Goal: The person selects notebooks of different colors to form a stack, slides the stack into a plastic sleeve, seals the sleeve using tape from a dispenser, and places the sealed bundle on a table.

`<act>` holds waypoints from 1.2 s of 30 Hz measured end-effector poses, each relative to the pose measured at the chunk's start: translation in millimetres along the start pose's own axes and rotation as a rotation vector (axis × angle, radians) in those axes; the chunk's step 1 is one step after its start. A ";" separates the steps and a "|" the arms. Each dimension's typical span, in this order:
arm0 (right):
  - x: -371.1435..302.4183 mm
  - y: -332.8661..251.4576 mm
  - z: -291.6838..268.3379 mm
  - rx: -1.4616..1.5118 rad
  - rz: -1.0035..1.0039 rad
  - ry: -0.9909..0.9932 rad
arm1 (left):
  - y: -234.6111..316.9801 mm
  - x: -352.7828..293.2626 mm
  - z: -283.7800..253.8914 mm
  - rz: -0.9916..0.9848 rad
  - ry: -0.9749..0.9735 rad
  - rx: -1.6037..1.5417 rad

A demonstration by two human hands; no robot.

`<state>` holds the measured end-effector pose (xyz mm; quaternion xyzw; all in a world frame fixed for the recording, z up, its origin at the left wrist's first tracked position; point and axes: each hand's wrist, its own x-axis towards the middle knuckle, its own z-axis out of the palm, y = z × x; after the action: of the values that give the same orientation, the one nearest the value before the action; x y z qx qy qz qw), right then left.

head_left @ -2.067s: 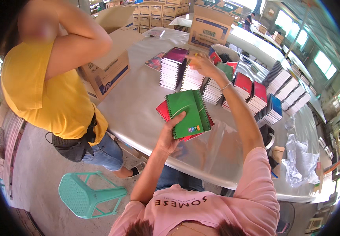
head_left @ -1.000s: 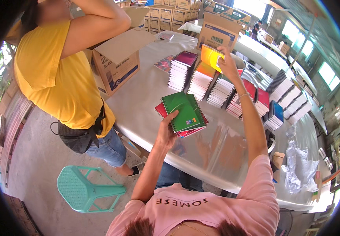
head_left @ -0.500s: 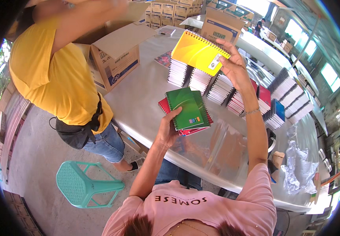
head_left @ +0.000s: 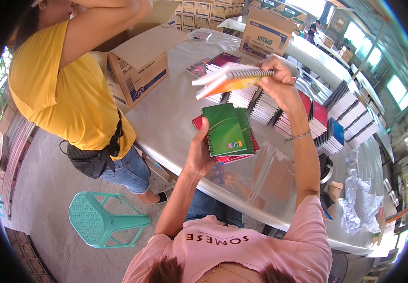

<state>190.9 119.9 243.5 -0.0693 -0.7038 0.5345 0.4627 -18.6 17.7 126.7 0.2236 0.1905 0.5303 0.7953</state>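
My left hand (head_left: 200, 153) grips a small fanned stack of spiral notebooks, with green notebooks (head_left: 223, 129) on top and red covers (head_left: 197, 122) showing beneath. The thumb lies on the upper cover's edge. Higher up, my right hand (head_left: 279, 78) pinches a yellow spiral notebook (head_left: 234, 84) by its coil. That notebook is tilted, with its white page edges showing and its free end somewhat blurred. Below and behind it, stacks of spiral notebooks (head_left: 266, 109) stand in a row on the silver-topped table (head_left: 166, 127), partly covered by my right hand and the yellow notebook.
A person in a yellow shirt (head_left: 67, 104) stands at the left beside an open carton (head_left: 140, 78). Another carton (head_left: 266, 37) stands behind the notebooks. More stacks (head_left: 350, 113) and crumpled plastic (head_left: 357, 203) lie at the right. A green stool (head_left: 93, 219) is on the floor.
My right hand has turned the yellow notebook from cover-facing to edge-on, uncovering a dark red notebook on a stack behind. The left hand's notebooks have shifted slightly. The other person's arm has moved.
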 end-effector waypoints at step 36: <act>-130.4 0.4 122.1 -1.103 0.335 -0.100 | -10.6 -8.2 -33.6 -0.096 -0.018 0.120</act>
<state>175.4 -41.2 167.9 -0.3857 -0.8787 0.1571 0.2334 -31.6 11.7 93.5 0.2665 0.2252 0.4773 0.8065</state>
